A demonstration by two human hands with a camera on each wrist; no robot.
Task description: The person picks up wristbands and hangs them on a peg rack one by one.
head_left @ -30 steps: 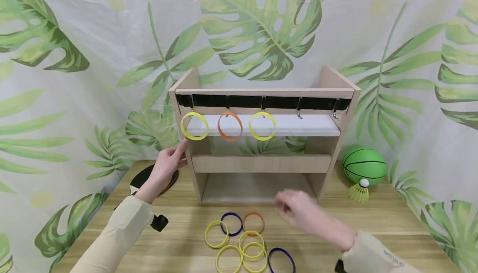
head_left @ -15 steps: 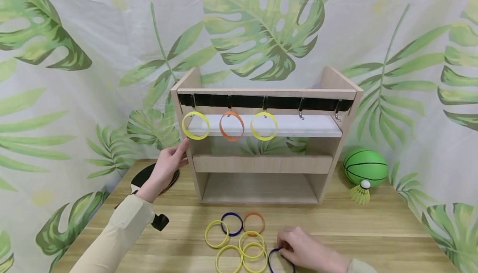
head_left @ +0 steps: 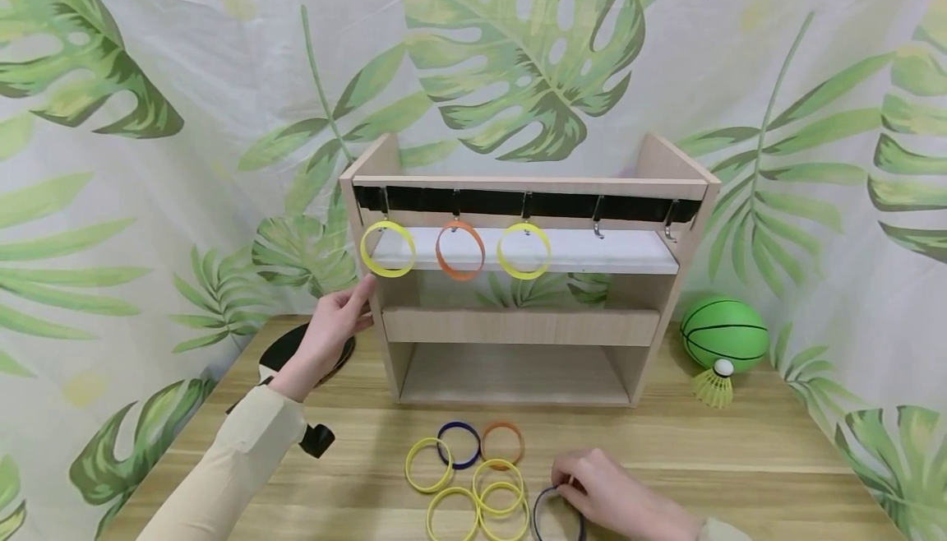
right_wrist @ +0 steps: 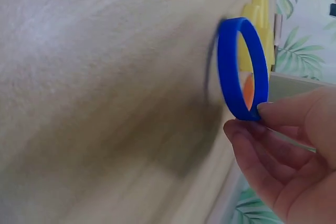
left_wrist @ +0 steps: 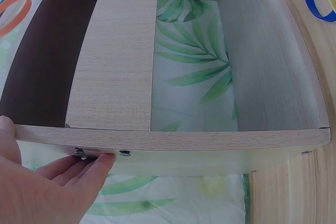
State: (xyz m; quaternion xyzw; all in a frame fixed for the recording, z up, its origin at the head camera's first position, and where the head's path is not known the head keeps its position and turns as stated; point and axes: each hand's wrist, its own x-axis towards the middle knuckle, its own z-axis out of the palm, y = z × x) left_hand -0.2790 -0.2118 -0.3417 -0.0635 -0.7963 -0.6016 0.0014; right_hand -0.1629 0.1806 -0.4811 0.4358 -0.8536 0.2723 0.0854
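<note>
In the head view my left hand (head_left: 333,331) touches the left side panel of a wooden rack (head_left: 521,327). The left wrist view shows its thumb at the panel's edge and its fingers (left_wrist: 100,171) against the outer face. My right hand (head_left: 617,496) pinches a blue silicone wristband (right_wrist: 228,69) between thumb and fingertips; the band stands tilted up over the tabletop. Three wristbands hang from hooks on the rack: a yellow one (head_left: 388,273), an orange one (head_left: 460,275) and another yellow one (head_left: 524,275). Two hooks (head_left: 598,230) at the right carry nothing.
Several yellow wristbands (head_left: 430,489), a blue one (head_left: 460,465) and an orange one (head_left: 503,424) lie on the wooden table (head_left: 740,459) before the rack. A table tennis paddle (head_left: 284,349) lies left; a green ball (head_left: 725,331) and a shuttlecock (head_left: 714,387) sit right.
My right hand has come down from in front of the rack to the blue wristband at the right, pinched it and tilted it up slightly. The left hand has stayed at the panel.
</note>
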